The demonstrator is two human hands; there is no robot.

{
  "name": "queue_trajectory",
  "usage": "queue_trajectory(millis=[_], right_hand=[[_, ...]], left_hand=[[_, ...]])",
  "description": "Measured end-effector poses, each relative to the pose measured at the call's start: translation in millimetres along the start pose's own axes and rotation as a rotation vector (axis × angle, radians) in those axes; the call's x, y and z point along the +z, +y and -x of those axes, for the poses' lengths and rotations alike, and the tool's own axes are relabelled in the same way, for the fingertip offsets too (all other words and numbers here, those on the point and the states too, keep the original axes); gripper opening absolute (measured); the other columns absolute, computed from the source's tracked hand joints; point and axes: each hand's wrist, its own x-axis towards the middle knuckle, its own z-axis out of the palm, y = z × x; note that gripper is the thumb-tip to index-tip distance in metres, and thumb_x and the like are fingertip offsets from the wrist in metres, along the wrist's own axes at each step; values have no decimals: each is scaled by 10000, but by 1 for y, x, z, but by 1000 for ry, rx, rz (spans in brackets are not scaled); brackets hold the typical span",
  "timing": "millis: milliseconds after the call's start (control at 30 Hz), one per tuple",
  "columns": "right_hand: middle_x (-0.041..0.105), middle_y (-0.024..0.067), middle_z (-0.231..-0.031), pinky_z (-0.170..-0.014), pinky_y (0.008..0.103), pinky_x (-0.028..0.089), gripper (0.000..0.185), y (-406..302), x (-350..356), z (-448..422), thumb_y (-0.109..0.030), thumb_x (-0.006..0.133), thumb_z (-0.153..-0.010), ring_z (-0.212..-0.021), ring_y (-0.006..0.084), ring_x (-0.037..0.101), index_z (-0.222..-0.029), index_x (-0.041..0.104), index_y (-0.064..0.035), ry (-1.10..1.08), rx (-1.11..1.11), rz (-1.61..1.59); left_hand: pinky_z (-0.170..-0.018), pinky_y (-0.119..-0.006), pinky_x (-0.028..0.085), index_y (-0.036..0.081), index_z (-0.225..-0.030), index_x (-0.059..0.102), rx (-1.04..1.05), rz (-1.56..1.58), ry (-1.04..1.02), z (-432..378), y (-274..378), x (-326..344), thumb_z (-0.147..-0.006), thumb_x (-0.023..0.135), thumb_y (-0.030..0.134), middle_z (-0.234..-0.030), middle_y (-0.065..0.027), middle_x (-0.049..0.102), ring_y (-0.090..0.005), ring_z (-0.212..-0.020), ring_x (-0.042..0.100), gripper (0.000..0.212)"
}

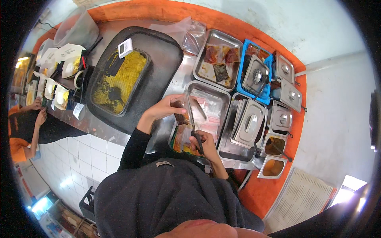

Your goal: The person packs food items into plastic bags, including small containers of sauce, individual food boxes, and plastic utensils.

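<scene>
My left hand (163,107) holds a clear plastic packet of dark brown sauce (181,112) by its side. In my right hand (206,143) is a pair of scissors (196,139) with black handles; the long blades point away from me, along the packet's right edge. Whether the blades touch the plastic cannot be told. Under and beyond my hands stands a steel tray (226,102) with clear, red-striped plastic bags (212,119). More filled packets (180,139) lie below my hands, close to my body.
A black-rimmed pan of yellow food (131,77) bears a small white timer (125,48). Farther right are a steel tray of sauce packets (220,56), a blue basket (269,89) and lidded steel containers (281,119). A co-worker's hands (40,110) are at far left, near food boxes (61,96).
</scene>
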Motion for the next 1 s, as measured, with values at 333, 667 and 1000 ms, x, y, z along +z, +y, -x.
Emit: queue_trajectory(millis=[333, 667, 1000], right_hand=[[659, 163, -829, -687, 366, 477, 284, -51, -56, -72, -201, 740, -755, -728, 288, 625, -907, 628, 11, 591, -213, 668], [620, 176, -1095, -913, 392, 436, 374, -118, 37, -97, -63, 745, -707, -1051, 328, 580, -1057, 620, -20, 431, -776, 914], [690, 122, -909, -747, 293, 499, 158, -156, 348, -141, -65, 618, -861, -803, 196, 664, -999, 683, -24, -387, -644, 628]], left_hand=[[-995, -325, 406, -43, -1275, 516, 45, 13, 124, 49, 2, -7, -775, 743, 153, -1272, -118, 569, -169, -1129, 540, 583], [-1005, -285, 392, -7, -1249, 559, 261, -112, 251, 197, 51, -14, -799, 712, 47, -1288, -74, 566, -131, -1170, 508, 479], [-894, -264, 452, 23, -1264, 530, 430, -150, 744, 366, 117, -99, -803, 697, 26, -1111, -50, 652, -99, -1034, 565, 490]])
